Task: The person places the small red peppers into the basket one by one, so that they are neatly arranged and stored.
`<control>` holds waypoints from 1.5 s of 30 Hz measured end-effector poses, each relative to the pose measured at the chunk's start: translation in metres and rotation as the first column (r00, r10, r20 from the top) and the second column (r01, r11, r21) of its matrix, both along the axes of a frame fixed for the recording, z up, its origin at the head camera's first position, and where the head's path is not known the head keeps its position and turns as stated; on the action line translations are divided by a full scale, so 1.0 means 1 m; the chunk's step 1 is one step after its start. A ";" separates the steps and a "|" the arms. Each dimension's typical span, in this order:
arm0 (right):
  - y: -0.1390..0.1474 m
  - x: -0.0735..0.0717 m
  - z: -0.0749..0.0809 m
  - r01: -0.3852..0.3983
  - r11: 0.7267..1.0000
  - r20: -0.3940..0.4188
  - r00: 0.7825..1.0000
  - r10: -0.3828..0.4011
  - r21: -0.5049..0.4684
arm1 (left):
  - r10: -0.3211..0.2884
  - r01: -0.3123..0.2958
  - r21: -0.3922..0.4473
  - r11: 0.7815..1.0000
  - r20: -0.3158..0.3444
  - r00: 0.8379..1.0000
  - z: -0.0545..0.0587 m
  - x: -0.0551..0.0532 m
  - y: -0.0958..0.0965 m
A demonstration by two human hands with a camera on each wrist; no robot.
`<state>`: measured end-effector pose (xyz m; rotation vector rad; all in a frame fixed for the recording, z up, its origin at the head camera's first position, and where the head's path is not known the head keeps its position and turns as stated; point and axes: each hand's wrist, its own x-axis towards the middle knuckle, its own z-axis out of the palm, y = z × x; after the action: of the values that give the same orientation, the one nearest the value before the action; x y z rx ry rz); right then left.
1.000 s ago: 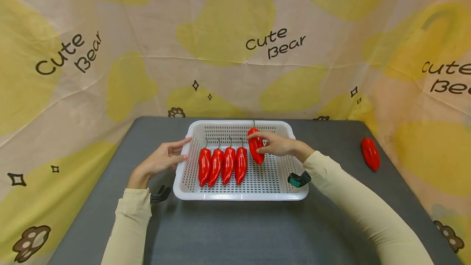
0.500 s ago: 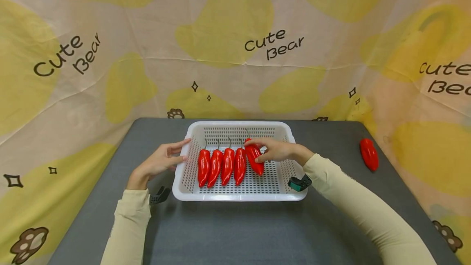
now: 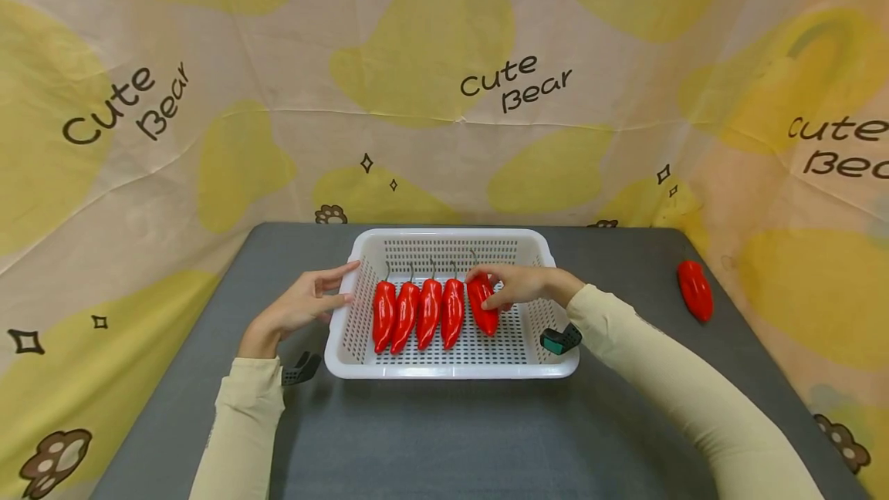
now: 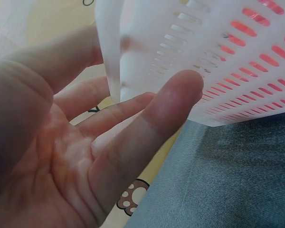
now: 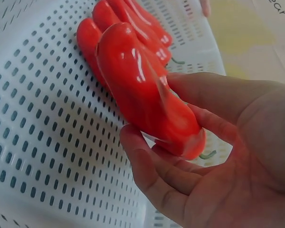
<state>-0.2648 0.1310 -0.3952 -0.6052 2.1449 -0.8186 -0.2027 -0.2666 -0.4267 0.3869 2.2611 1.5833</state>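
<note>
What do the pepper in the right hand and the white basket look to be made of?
Pepper in the right hand: glossy red, possibly moulded plastic or foam; bright highlights on even colour hint at imitation, but real skin could shine too. White basket: likely rigid moulded plastic with smooth sheen; regular slots pierce its floor and walls.

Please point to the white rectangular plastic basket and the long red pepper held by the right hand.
White rectangular plastic basket (image 3: 451, 372), head view: front rim.
Held long red pepper (image 5: 145, 90), right wrist view: middle of body.
</note>
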 end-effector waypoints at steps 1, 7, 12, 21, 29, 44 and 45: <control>0.000 -0.001 -0.001 0.003 1.000 0.002 1.000 -0.003 0.005 | 0.001 -0.001 -0.003 1.000 -0.001 1.000 0.000 0.000 0.000; -0.001 -0.003 -0.005 -0.013 1.000 0.001 1.000 0.013 0.025 | 0.000 0.000 -0.008 1.000 -0.007 1.000 0.001 -0.001 -0.001; -0.002 -0.005 -0.007 -0.004 0.999 -0.007 1.000 0.004 0.039 | 0.003 -0.003 -0.012 1.000 -0.011 1.000 0.002 -0.003 -0.001; -0.004 -0.006 -0.014 0.022 0.999 0.026 0.999 -0.023 0.049 | 0.004 -0.004 -0.018 1.000 -0.002 1.000 0.002 0.001 0.000; -0.005 -0.004 -0.017 0.027 0.998 0.020 0.999 -0.028 0.063 | 0.006 -0.006 -0.024 1.000 -0.007 1.000 0.001 0.001 0.000; -0.005 -0.006 -0.019 0.037 0.998 0.029 0.999 -0.039 0.051 | 0.018 -0.018 -0.043 0.999 -0.012 1.000 0.001 0.001 0.001; -0.005 -0.006 -0.019 0.037 0.998 0.030 0.999 -0.038 0.049 | 0.017 -0.018 -0.040 0.999 -0.012 1.000 0.001 0.001 0.000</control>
<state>-0.2711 0.1258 -0.4146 -0.5259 2.1477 -0.7891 -0.2018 -0.2661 -0.4260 0.3671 2.3073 1.5452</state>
